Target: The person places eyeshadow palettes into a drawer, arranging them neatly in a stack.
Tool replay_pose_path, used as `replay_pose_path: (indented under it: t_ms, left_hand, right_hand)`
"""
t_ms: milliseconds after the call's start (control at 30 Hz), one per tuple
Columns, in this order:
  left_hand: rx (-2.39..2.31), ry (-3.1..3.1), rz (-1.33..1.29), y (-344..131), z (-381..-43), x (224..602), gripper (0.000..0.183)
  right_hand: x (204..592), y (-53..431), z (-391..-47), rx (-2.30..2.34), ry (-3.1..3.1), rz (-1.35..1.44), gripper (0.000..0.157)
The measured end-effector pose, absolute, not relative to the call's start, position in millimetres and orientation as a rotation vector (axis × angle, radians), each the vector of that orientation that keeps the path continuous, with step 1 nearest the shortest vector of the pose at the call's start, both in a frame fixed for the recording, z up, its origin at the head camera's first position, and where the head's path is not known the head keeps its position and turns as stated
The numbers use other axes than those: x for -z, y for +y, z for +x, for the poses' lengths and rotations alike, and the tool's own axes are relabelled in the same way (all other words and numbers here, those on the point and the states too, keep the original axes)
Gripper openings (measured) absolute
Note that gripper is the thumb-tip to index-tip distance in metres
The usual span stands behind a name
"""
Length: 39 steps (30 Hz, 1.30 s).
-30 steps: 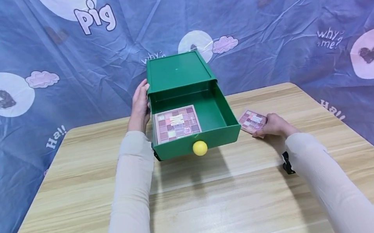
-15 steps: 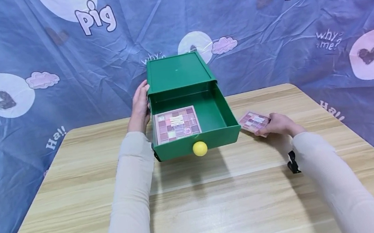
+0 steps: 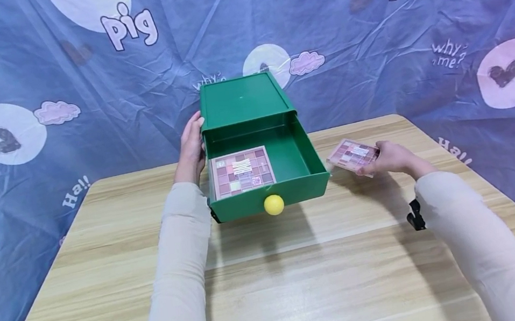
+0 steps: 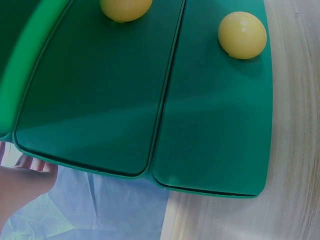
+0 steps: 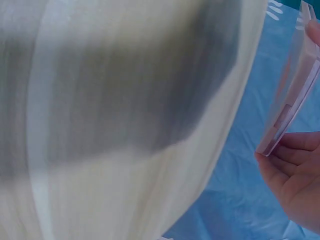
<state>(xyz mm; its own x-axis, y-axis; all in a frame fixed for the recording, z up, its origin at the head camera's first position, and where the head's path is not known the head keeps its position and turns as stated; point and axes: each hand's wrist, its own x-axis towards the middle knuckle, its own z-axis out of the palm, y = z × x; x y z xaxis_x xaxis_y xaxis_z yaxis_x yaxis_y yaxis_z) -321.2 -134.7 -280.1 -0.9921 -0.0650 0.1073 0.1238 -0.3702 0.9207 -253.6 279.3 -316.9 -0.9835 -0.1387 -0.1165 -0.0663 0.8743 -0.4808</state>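
A green drawer cabinet [image 3: 244, 98] stands on the table with its top drawer pulled out; round yellow knobs [image 4: 242, 35] show on the fronts. Inside the drawer, at its left, lies a pink eyeshadow palette [image 3: 241, 170] with a checkered lid. My left hand [image 3: 190, 147] rests against the cabinet's left side near its top edge, fingers partly hidden behind it. To the right of the drawer, my right hand [image 3: 393, 158] grips a second eyeshadow palette [image 3: 353, 155] by its right edge, and that palette is raised over the table, slightly tilted.
The wooden table [image 3: 274, 288] has a blue printed cloth [image 3: 107, 93] hanging behind it and along its sides. Below the open drawer, more closed drawer fronts [image 4: 95, 100] show in the left wrist view.
My right hand has lifted the second palette off the table, moving up and slightly to the right. My left hand and the cabinet stay put.
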Motion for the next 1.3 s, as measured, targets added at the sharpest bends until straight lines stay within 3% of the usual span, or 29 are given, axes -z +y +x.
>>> replay_pose_path:
  t_ms: [500,1233,1300]
  left_hand:
    - [2.481,-1.703,-0.061,-134.7,-324.4,284.2,0.043]
    - [2.516,-1.674,-0.066,-135.0,-321.5,281.5,0.046]
    - [2.517,-1.673,-0.070,-135.2,-321.9,281.4,0.046]
  right_hand:
    - [273.2,276.5,-252.1,0.737,2.957,-0.224,0.064]
    - [215.8,266.2,-247.7,0.542,3.127,-0.240,0.061]
    - [210.4,264.1,-247.5,0.523,3.133,-0.252,0.066]
